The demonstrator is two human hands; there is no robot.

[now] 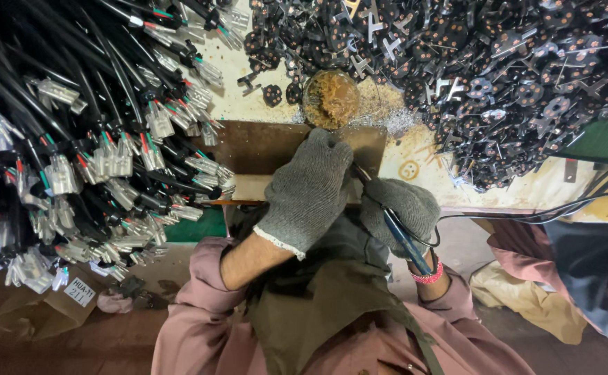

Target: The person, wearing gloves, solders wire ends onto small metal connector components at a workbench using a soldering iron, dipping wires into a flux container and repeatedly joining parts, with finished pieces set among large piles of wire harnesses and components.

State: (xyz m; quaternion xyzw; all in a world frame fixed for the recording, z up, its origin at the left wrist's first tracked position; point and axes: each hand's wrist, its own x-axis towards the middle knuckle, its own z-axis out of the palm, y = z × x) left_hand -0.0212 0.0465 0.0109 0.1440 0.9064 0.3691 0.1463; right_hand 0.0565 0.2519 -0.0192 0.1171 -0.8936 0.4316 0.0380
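My left hand wears a grey knit glove and rests at the near edge of a brown metal plate; what its fingers pinch is hidden. My right hand, gloved the same way, grips a blue-handled soldering iron whose tip points up toward the left hand's fingers. The iron's black cord trails off to the right. Just beyond the plate stands a small round tin of brass-coloured wool.
A thick bundle of black cables with clear connectors and coloured wires hangs over the left. Several small black round parts with metal tabs lie heaped at the back right. Solder crumbs litter the bench. Another person's sleeve is at right.
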